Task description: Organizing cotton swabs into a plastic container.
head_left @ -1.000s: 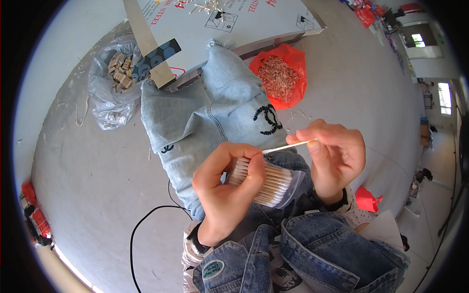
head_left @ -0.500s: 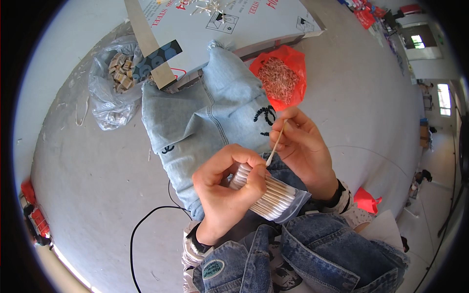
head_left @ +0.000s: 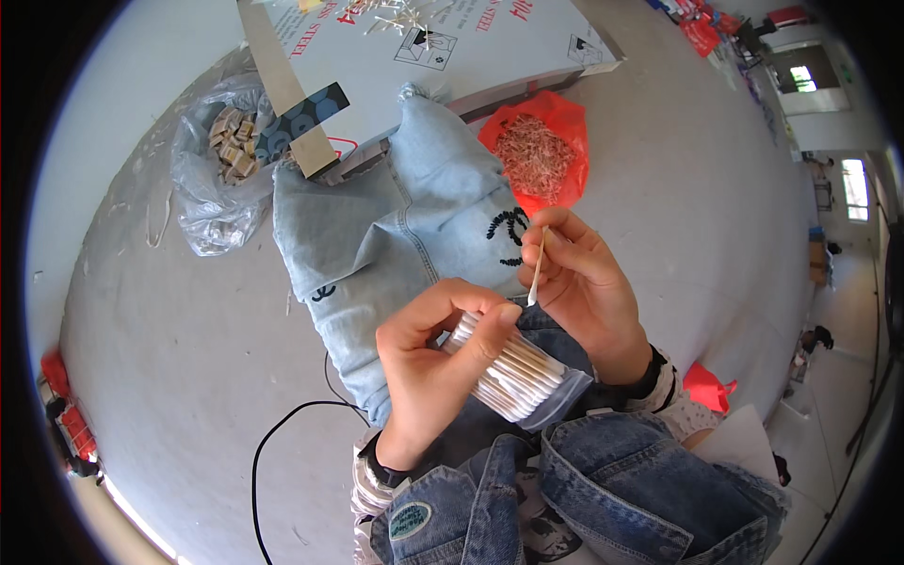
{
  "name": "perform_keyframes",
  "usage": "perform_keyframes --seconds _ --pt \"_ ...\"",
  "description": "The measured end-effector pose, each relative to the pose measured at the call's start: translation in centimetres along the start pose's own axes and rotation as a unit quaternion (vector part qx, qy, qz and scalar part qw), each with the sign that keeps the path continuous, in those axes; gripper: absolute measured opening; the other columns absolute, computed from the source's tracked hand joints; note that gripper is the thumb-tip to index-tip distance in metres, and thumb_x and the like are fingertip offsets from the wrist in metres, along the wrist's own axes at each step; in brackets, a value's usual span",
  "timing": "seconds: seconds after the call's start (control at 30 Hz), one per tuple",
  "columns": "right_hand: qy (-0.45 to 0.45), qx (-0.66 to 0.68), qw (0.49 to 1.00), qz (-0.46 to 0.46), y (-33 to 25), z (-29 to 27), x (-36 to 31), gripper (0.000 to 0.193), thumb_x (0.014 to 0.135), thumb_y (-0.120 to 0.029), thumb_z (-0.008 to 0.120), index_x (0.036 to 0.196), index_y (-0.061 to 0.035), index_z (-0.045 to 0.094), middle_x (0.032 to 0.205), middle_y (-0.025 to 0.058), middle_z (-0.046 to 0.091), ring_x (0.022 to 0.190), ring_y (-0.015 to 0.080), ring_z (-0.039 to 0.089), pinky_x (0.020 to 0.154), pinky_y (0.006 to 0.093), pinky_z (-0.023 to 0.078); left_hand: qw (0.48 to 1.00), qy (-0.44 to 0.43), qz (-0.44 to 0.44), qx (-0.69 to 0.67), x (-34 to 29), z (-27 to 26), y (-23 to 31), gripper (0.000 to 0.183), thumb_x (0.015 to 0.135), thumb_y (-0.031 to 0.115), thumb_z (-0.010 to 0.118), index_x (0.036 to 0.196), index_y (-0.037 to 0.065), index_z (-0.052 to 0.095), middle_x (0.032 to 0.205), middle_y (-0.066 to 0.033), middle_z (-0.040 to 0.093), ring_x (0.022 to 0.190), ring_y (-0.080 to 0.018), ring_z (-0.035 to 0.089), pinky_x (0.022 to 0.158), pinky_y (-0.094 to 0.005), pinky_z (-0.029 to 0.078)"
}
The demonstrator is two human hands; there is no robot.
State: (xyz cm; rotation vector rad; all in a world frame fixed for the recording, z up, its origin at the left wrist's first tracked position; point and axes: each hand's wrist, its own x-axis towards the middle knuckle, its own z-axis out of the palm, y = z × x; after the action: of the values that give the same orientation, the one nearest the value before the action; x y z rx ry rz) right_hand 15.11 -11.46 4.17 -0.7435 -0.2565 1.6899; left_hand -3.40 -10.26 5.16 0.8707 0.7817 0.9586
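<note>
A clear plastic bag of cotton swabs [head_left: 518, 377] is gripped in my left hand [head_left: 438, 353], thumb on top and fingers curled round its upper side. Rows of white swab tips and pale sticks show through the bag. My right hand [head_left: 589, 287] pinches a single cotton swab [head_left: 538, 273] near its upper end, between thumb and fingertips. That swab points down, its white lower tip just above and right of my left thumb. Both hands are over my lap, close together. The lower fingers of my left hand are partly hidden behind the bag.
Beyond my light-blue jeans [head_left: 367, 245] stands a table [head_left: 471, 56] with a pile of loose swabs [head_left: 405, 17]. A red bag full of swabs [head_left: 537, 155] lies right of my knee. Left, a clear bag [head_left: 221, 212] holds small packets. A black cable [head_left: 259, 452] curves across the floor.
The single swab has moved slightly right and away from my left thumb, and stands more upright. My left thumb has straightened and shifted up over the bag.
</note>
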Motion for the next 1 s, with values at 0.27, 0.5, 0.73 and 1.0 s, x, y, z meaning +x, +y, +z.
perform_keyframes --seconds 0.27,0.5,0.73,1.0 --pt "0.003 -0.043 0.999 -0.006 -0.21 0.2 -0.07 0.017 0.094 -0.006 0.056 0.111 -0.0039 0.059 0.1 0.0107 0.068 0.094 0.0182 0.068 0.077 0.0255 0.054 1.0 0.003 0.013 0.01 0.05 0.46 0.01 0.009 0.083 0.0 0.071 0.091 -0.003 0.067 0.081 -0.0032 0.066 0.075 -0.0068 0.06 0.067 -0.0196 0.046" --pt "0.025 -0.056 0.997 0.055 -0.25 0.11 -0.14 0.021 0.092 -0.006 0.058 0.113 -0.001 0.059 0.098 0.0112 0.068 0.091 0.0173 0.068 0.076 0.0258 0.052 0.998 -0.036 -0.027 -0.053 0.14 0.38 -0.17 0.01 0.088 0.007 0.067 0.09 -0.003 0.066 0.082 -0.0067 0.067 0.07 -0.0101 0.061 0.063 -0.0216 0.048" --pt "0.042 -0.032 0.997 0.06 0.23 -0.08 -0.22 0.023 0.093 -0.007 0.058 0.114 0.0008 0.058 0.1 0.0124 0.068 0.092 0.0177 0.067 0.076 0.0263 0.053 0.997 -0.007 -0.031 -0.069 0.46 -0.1 -0.54 0.012 0.091 0.007 0.064 0.096 -0.004 0.066 0.085 -0.0057 0.068 0.075 -0.0089 0.062 0.067 -0.0212 0.05" --pt "0.06 -0.047 0.996 0.054 0.08 0.05 -0.35 0.021 0.092 -0.007 0.058 0.113 0.0001 0.059 0.098 0.0122 0.068 0.091 0.0179 0.068 0.075 0.0262 0.054 1.0 -0.018 0.022 -0.002 0.34 0.33 -0.49 0.015 0.084 0.004 0.072 0.095 -0.004 0.065 0.087 -0.0043 0.067 0.08 -0.008 0.061 0.072 -0.0204 0.047"
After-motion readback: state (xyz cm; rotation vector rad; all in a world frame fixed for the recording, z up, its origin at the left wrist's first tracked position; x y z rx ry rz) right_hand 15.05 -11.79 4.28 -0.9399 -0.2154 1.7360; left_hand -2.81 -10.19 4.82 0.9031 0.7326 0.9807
